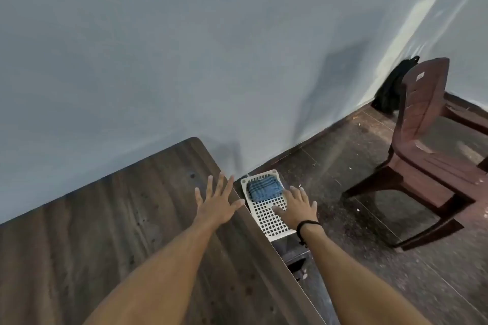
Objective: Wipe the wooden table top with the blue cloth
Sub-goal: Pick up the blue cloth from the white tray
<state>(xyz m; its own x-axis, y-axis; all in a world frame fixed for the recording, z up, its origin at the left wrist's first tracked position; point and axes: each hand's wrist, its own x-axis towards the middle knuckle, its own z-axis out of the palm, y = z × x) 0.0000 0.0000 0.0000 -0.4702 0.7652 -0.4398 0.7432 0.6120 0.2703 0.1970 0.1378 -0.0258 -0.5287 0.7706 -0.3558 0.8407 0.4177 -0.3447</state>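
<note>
Fingers spread wide on both hands, gripping nothing. Left hand [217, 202] hovers over the wooden table top [105, 232] near its right edge; right hand [297, 208] is over a white grid tray [266, 219] just beside that edge. Blue cloth [264, 188] sits folded at the tray's far end, just past the right fingertips.

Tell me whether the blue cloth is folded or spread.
Folded: the blue cloth lies as a compact wad in the white basket.
</note>
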